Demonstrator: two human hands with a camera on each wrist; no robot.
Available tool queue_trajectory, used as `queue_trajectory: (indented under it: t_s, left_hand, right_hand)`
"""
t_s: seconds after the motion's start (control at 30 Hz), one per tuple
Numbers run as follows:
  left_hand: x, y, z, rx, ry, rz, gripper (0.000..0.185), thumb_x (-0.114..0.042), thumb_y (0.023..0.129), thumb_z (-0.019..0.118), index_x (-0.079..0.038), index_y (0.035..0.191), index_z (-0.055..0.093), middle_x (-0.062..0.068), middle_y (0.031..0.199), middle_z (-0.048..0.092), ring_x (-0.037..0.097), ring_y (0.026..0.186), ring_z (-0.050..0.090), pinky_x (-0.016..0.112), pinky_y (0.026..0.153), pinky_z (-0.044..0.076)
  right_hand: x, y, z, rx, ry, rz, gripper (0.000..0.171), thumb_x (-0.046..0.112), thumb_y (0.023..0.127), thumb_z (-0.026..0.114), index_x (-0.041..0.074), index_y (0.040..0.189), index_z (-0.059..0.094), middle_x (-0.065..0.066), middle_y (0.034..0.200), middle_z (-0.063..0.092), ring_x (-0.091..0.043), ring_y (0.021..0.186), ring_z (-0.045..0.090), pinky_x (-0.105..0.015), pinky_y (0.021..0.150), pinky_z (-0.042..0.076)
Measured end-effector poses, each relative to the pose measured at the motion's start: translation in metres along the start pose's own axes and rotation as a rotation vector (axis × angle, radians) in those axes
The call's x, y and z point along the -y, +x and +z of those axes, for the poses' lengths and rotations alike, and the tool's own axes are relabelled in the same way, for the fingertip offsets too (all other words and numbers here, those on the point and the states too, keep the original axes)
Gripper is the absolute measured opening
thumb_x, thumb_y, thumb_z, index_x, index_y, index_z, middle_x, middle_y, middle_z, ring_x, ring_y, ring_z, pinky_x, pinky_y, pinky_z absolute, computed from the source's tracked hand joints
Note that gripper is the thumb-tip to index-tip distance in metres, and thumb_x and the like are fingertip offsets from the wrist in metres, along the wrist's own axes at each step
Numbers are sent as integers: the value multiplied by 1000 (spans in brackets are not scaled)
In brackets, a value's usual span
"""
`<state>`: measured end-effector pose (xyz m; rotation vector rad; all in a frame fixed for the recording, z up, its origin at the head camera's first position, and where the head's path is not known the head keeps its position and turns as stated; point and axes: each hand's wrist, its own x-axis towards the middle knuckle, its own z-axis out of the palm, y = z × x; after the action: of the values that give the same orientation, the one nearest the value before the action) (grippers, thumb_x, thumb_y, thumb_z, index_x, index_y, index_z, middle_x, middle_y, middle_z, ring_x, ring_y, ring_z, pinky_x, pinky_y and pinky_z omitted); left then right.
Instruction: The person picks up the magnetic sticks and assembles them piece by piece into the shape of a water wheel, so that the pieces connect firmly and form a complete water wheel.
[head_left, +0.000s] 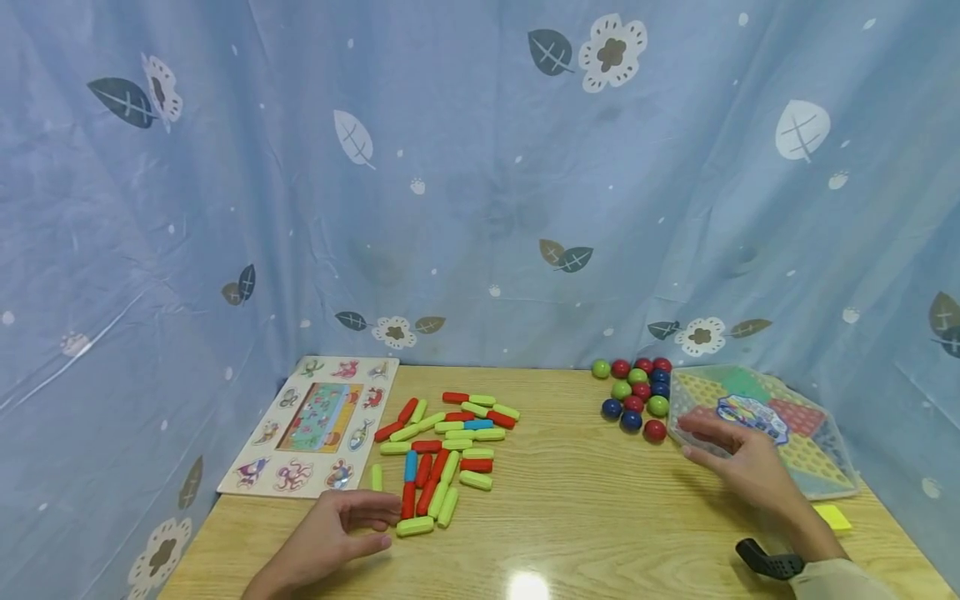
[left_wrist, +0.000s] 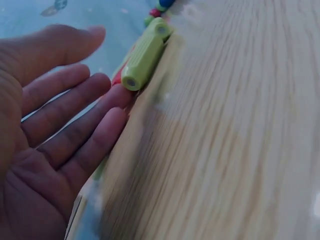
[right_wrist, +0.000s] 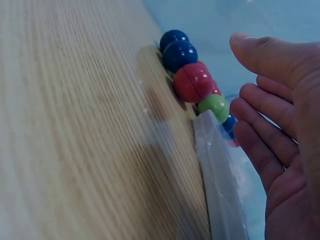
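— Presently hovering: left hand, fingers spread loose, holding nothing, just beside green peg at near edge of peg pile. Likely positioned for picking.

— Noted. Also hovering: right hand, fingers relaxed and empty, over edge of clear board case, near red ball and ball cluster.

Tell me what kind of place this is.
Probably a curtained-off tabletop play or recording booth: a wooden table hemmed in by a blue leaf-print curtain, with children's toys laid out, namely colored sticks, balls and an animal puzzle board.
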<state>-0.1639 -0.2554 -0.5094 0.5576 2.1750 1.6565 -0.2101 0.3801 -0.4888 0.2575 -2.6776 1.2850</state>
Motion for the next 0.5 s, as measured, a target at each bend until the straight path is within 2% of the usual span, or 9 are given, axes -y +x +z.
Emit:
queue_trajectory:
  t_s: [0.13, 0.27, 0.4, 0.5]
  left_hand:
    - [2, 7, 6, -38, 123, 71, 39, -15, 96, 85, -4, 133, 77, 12, 123, 81, 14, 106, 78, 27, 88, 64]
    - [3, 12, 14, -75, 235, 152, 33, -20, 94, 89, -11, 125, 81, 3, 112, 83, 10, 96, 77, 27, 80, 64]
    - [2, 15, 20, -84, 313, 183, 25, -24, 94, 89, -20, 118, 83, -5, 108, 83, 5, 94, 75, 25, 78, 63]
    - [-2, 18, 24, -68, 351, 201, 20, -18, 96, 86, -22, 116, 83, -6, 108, 82, 3, 94, 74, 25, 79, 63]
  right_hand:
    - [-2, 8, 6, 3, 32, -3, 49, 23, 101, 82, 4, 145, 70, -24, 142, 71, 3, 111, 74, -18, 85, 62]
    - [-4, 18, 14, 11, 19, 5, 51, 28, 100, 84, 5, 144, 70, -24, 141, 71, 0, 111, 75, -16, 85, 61]
    - [-5, 26, 22, -28, -109, -67, 49, 31, 94, 89, 6, 135, 77, -19, 128, 78, -4, 104, 78, -12, 84, 57]
    - [-4, 30, 25, -75, -250, -161, 44, 27, 89, 94, 9, 126, 82, -10, 113, 81, -10, 93, 74, -17, 77, 55]
